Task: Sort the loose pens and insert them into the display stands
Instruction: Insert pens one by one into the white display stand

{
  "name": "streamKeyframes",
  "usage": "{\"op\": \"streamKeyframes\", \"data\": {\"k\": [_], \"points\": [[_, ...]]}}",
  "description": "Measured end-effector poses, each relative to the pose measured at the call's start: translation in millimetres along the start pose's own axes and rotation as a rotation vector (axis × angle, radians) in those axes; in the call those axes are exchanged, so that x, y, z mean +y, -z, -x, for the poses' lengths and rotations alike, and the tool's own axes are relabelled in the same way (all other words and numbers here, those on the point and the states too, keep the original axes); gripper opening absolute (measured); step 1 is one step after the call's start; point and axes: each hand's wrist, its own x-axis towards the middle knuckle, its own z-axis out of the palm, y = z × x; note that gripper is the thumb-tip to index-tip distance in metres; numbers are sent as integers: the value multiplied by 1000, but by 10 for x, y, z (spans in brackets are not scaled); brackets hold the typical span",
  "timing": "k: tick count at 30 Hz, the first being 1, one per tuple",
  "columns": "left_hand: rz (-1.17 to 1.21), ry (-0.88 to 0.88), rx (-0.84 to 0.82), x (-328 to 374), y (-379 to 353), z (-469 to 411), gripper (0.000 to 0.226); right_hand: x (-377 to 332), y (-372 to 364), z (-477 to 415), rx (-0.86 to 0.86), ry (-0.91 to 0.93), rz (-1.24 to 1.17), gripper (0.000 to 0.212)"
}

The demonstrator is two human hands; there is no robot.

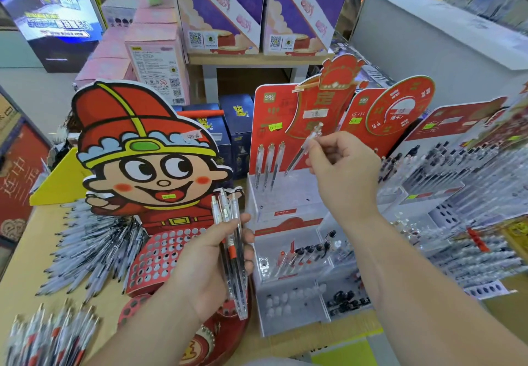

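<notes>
- The left grip (205, 265) lies palm-up, fingers curled round a bundle of pens (235, 251). The barrels are slim clear plastic, one has a red band at mid-length, and the clip ends point up.
- The right grip (345, 171) pinches a single pen (303, 148) near its clip end between thumb and fingertips. Its barrel is transparent, slanted, tip downward.
- That tip hangs close over the white top tier of the red display stand (285, 197). I cannot tell whether it touches a hole.
- In the same tier, three standing pens (270, 165) sit upright side by side, left of the held one.
- Lower down, clear acrylic compartments (285, 294) hold small black, red and white pieces.
- To the left is the cartoon cutout stand (148, 160), glossy printed card, and its red base (160, 254) is punched with rows of round holes.
- Loose pens (94, 248) fan out in a spiky heap on the pale wooden worktop (17, 288).
- There is a second heap (48, 337) at bottom left, blurred.
</notes>
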Motion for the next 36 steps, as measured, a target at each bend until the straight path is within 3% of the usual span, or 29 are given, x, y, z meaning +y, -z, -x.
{"op": "streamKeyframes", "data": {"k": [10, 30, 36], "points": [[-2, -55, 29, -2, 39, -13, 48, 112, -190, 47, -93, 36, 105, 12], [-1, -55, 20, 33, -31, 33, 30, 171, -344, 70, -131, -14, 182, 13], [-74, -79, -8, 55, -32, 63, 34, -21, -150, 209, -147, -295, -56, 14]]}}
